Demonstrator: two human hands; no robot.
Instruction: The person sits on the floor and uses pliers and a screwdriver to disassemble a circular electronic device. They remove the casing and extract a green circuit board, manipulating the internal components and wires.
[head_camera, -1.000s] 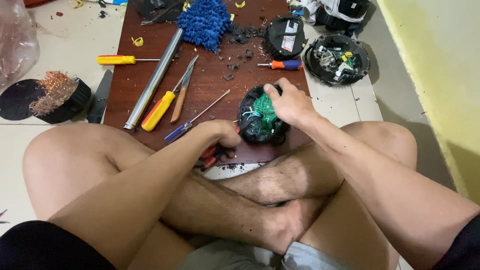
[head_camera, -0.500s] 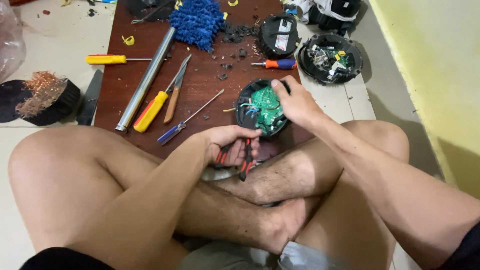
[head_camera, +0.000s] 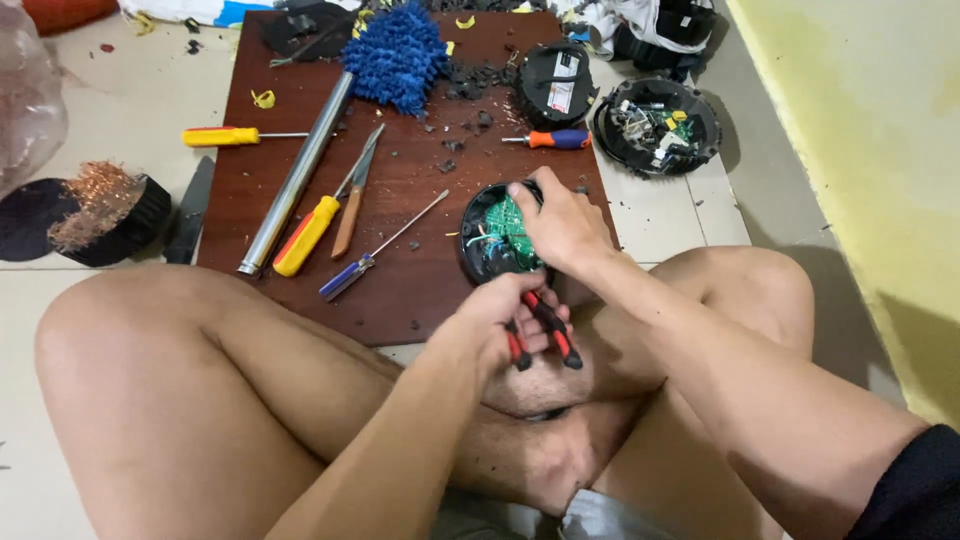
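Observation:
I sit cross-legged at a dark wooden board (head_camera: 410, 290). My right hand (head_camera: 562, 222) grips a round black device shell (head_camera: 484, 240) with a green circuit board inside, tilted up at the board's near right edge. My left hand (head_camera: 508, 318) holds red-and-black handled pliers (head_camera: 545, 335) just below the shell, handles pointing toward me, jaws hidden behind the fingers.
On the board lie a metal tube (head_camera: 298, 172), a yellow-handled tool (head_camera: 305, 235), a blue-handled screwdriver (head_camera: 350, 275), an orange-and-blue screwdriver (head_camera: 555, 139), a blue mop head (head_camera: 400, 55) and a black disc (head_camera: 555, 85). An open black shell (head_camera: 655, 125) sits right. Copper wire in a black holder (head_camera: 100, 205) sits left.
My left hand picked up the pliers from near my legs and raised them toward the shell. My right hand tipped the shell up, showing the green circuit board.

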